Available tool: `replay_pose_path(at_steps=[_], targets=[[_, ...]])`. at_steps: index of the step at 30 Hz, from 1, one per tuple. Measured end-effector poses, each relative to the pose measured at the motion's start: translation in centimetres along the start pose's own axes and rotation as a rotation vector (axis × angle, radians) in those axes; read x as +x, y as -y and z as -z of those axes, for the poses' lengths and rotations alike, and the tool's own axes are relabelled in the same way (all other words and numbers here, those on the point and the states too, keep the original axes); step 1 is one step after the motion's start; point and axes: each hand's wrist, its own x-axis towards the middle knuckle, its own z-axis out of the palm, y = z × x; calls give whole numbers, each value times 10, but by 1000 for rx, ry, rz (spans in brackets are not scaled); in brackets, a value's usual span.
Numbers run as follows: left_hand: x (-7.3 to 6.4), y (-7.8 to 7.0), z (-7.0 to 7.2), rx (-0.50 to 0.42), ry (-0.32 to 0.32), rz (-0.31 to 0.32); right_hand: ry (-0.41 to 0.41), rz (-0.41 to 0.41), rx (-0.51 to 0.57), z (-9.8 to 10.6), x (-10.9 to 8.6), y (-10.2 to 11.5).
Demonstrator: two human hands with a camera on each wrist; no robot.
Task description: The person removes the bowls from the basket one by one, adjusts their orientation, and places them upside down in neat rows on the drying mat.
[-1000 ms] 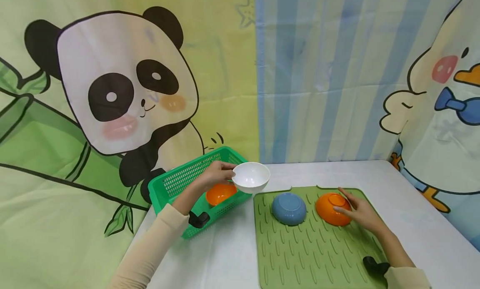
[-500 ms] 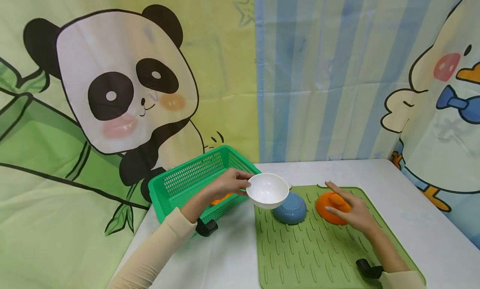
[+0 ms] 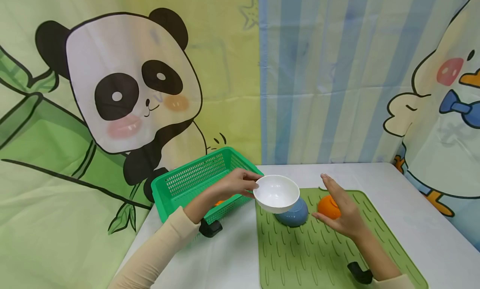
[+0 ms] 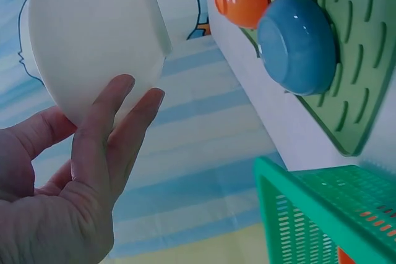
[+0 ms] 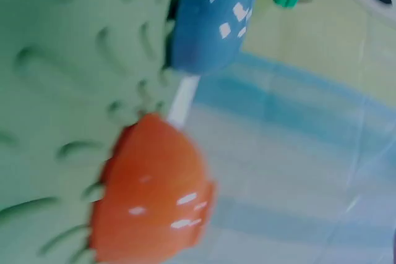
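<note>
My left hand [image 3: 235, 184] pinches a white bowl [image 3: 276, 194] by its left rim, thumb and fingers on either side of the wall. The bowl is held in the air with its inside facing me, and overlaps an upside-down blue bowl [image 3: 294, 214] on the green mat [image 3: 296, 255]. In the left wrist view the white bowl's outside [image 4: 93, 35] shows above the fingers. My right hand [image 3: 345, 216] is raised with straight, spread fingers and holds nothing. It partly hides an upside-down orange bowl [image 3: 328, 207], which the right wrist view shows lying on the mat.
A green slotted basket [image 3: 195, 184] stands on the left of the white table [image 3: 232, 255], behind my left forearm. Something orange [image 3: 219, 202] shows inside it. A curtain with cartoon prints [image 3: 311, 72] hangs behind the table.
My left hand has brought the white bowl rightward from above the basket to the mat. My right hand has lifted off the orange bowl, its fingers straightening.
</note>
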Motion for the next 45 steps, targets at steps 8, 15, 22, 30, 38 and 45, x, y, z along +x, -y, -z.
replay_pose_path(at_steps=[8, 15, 22, 30, 38, 45], targets=[[-7, -19, -13, 2, 68, -17, -80, 304, -84, -24, 27, 24], [-9, -23, -19, -6, 97, -35, -153, 409, -142, -31, 37, 31], [-12, -26, -20, -14, 97, -32, -188, 416, -142, -34, 40, 34], [-16, -28, -21, -19, 81, -21, -211, 408, -133, -36, 41, 36], [-16, -27, -21, -21, 78, -32, -229, 409, -117, -39, 42, 36], [-17, -26, -22, -15, 56, -42, -232, 409, -103, -40, 42, 35]])
